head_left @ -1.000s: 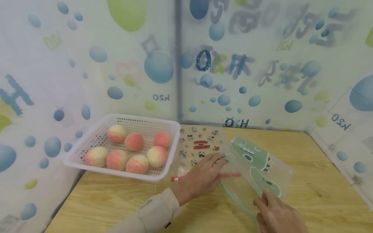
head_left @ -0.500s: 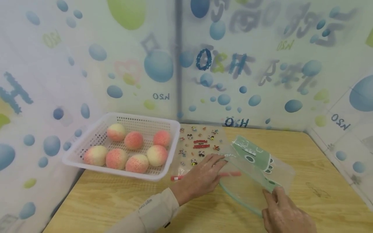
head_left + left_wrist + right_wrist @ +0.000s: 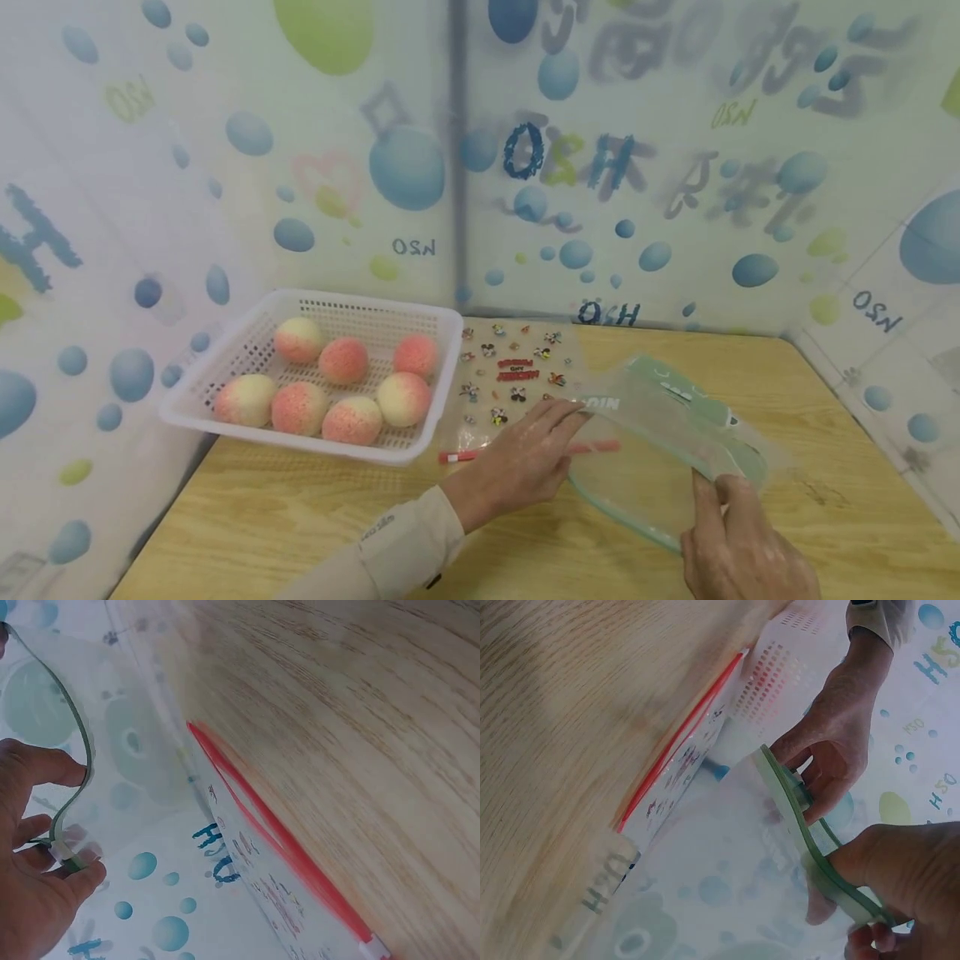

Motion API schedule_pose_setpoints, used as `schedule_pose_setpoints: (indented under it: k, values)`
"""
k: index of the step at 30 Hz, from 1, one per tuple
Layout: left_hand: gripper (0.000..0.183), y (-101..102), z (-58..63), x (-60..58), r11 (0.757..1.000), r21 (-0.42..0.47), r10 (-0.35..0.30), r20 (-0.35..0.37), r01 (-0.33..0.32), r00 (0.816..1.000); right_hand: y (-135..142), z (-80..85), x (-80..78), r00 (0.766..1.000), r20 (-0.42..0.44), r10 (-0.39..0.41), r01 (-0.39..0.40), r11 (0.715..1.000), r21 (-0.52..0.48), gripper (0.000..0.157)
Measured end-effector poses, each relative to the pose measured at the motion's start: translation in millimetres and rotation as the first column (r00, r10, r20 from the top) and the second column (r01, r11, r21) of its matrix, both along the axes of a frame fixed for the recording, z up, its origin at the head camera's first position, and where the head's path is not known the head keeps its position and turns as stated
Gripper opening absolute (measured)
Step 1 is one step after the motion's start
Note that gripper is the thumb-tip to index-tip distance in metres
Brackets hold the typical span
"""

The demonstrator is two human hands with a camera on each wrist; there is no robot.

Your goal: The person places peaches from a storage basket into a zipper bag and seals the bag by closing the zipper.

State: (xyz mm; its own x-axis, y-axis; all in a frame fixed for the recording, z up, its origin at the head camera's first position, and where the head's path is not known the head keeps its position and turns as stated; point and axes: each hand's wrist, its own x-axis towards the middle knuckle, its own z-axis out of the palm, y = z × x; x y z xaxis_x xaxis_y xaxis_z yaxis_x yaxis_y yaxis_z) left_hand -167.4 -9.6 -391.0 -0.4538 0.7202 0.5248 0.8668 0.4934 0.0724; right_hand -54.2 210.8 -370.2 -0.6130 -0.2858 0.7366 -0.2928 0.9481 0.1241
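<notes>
Fingers (image 3: pixel 56 766) of the left hand (image 3: pixel 519 461) and right hand (image 3: pixel 750 543) pinch a filmy, translucent bag (image 3: pixel 675 427) by its curved green rim (image 3: pixel 802 828).

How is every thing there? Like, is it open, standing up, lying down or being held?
Green-edged bag: open between the hands, held by both.
Left hand: pinching that bag's edge.
Right hand: pinching its edge too.
Red-edged bag: lying on the table; can't tell if sealed.
White basket: upright, uncovered.
Seven balls: resting in the basket.
</notes>
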Motion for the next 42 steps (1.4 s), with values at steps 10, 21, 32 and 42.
schedule_pose_setpoints:
  k: [10,21,32,42]
  values:
    - [0.065,-0.6,-3.3,-3.1,1.0,-0.018,-0.024,-0.013,0.024,1.0,1.6,7.1,3.2,0.992,0.129,-0.008,0.005,1.0,0.02,0.062]
    - [0.058,-3.1,-7.8,-7.0,0.997,-0.02,0.075,0.051,-0.074,0.996,-6.6,4.3,12.2,0.945,0.287,-0.155,0.14,0.988,0.072,0.071]
    - [0.069,-2.7,-4.9,-5.0,0.995,-0.055,0.089,0.113,-0.083,0.99,-10.8,0.1,9.8,0.973,0.217,-0.077,0.075,0.997,0.016,0.07]
    - [0.065,-7.9,-2.8,-3.1,0.985,-0.093,0.145,-0.029,-0.147,0.989,-18.4,-8.9,5.4,0.958,0.284,-0.044,0.047,0.999,-0.006,0.076]
